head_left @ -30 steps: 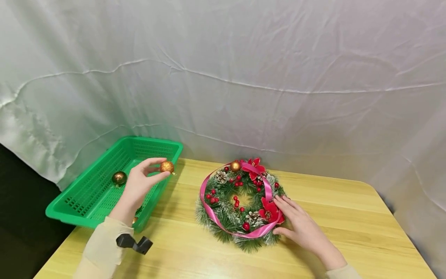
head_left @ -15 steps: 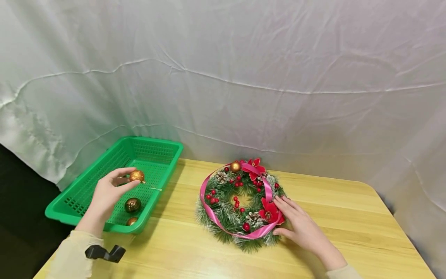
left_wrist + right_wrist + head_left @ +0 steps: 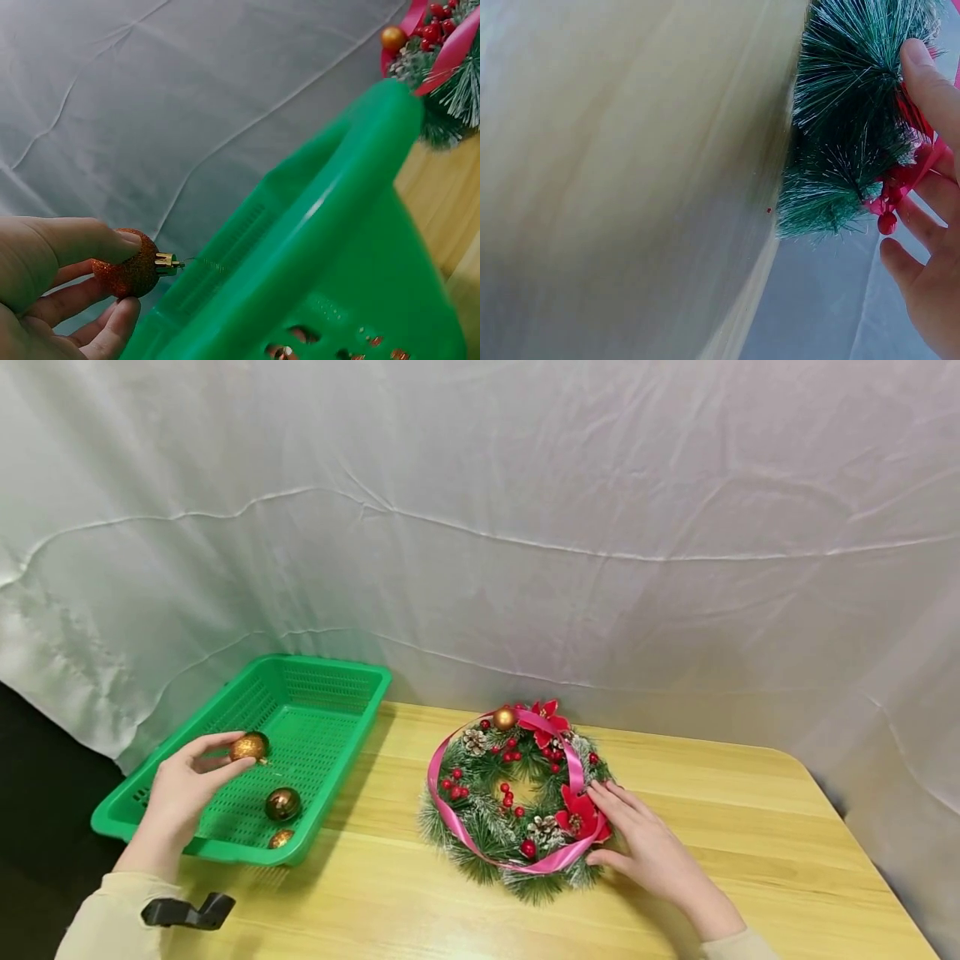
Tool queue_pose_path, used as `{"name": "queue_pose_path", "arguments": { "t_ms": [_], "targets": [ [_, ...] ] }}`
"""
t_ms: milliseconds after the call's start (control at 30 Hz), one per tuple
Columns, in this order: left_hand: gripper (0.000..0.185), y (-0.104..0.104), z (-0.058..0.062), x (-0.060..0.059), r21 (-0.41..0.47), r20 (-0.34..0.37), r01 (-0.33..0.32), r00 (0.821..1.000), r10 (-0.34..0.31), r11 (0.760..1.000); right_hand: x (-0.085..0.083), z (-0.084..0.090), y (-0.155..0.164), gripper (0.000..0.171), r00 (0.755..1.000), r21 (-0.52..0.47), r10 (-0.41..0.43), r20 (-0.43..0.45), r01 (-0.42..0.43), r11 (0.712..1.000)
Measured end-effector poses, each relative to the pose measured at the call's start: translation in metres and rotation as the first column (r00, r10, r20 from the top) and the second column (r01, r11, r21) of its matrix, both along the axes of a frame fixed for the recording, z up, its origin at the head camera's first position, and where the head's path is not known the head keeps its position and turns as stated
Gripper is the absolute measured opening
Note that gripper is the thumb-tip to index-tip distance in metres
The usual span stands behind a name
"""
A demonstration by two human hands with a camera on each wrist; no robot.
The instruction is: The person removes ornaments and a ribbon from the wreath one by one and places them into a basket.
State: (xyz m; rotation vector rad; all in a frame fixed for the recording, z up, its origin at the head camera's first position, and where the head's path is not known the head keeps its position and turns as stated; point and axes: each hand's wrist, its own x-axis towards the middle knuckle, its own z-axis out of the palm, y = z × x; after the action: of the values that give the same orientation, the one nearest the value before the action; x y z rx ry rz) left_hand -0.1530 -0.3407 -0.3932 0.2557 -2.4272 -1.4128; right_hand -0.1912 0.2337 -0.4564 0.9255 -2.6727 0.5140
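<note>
A person's L hand [image 3: 183, 785] pinches a glittery orange-gold bauble [image 3: 246, 747] btwn thumb and fingertips, parted only as wide as the ball, over a green basket [image 3: 318, 735]. L wrist view shows the bauble's gold cap pointing away from the palm, w/ a thin thread near its tip. Just R of the L hand, inside the basket, lie a dark bronze ball [image 3: 282, 804] and, on its near side, a partly hidden gold ball [image 3: 281, 838]. A black bracket [image 3: 187, 912] sits at the L wrist.

Well R of the L hand, a wreath [image 3: 487, 810] lies flat on the wood-grain counter [image 3: 750, 827]. The R hand [image 3: 648, 847] rests at its R edge, fingers nearly straight, thumb spread apart, gripping nothing, beside a red flower [image 3: 581, 814]. A pink ribbon [image 3: 447, 810] loops over the wreath, L of the R hand; a smooth gold ornament [image 3: 505, 718] sits farther off. Bkgd, beyond both hands: a pale gray curtain [image 3: 525, 527].
</note>
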Motion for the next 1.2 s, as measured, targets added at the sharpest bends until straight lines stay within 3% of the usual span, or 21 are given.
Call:
{"name": "queue_pose_path", "arguments": {
  "t_ms": [400, 667, 1033, 1200],
  "targets": [
    [0.053, -0.017, -0.011, 0.0, -0.045, 0.068, -0.025, 0.997, 0.028, 0.999, 0.0, 0.0, 0.0, 0.093, 1.0, 0.008, -0.001, 0.007, 0.001, 1.0],
    [0.055, -0.02, -0.014, -0.004, -0.083, 0.097, 0.01, 0.995, -0.002, 0.996, 0.0, 0.0, 0.0, 0.092, 1.0, 0.0, -0.001, 0.001, 0.001, 1.0],
    [0.055, -0.025, -0.02, -0.009, -0.03, 0.126, 0.061, 0.99, -0.057, 0.998, 0.0, 0.0, -0.001, 0.093, 1.0, 0.01, -0.005, 0.009, 0.004, 1.0],
    [0.054, -0.025, -0.02, -0.01, -0.026, 0.122, 0.055, 0.991, -0.051, 0.998, 0.0, 0.0, -0.001, 0.093, 1.0, 0.011, -0.006, 0.009, 0.006, 1.0]
  ]
}}
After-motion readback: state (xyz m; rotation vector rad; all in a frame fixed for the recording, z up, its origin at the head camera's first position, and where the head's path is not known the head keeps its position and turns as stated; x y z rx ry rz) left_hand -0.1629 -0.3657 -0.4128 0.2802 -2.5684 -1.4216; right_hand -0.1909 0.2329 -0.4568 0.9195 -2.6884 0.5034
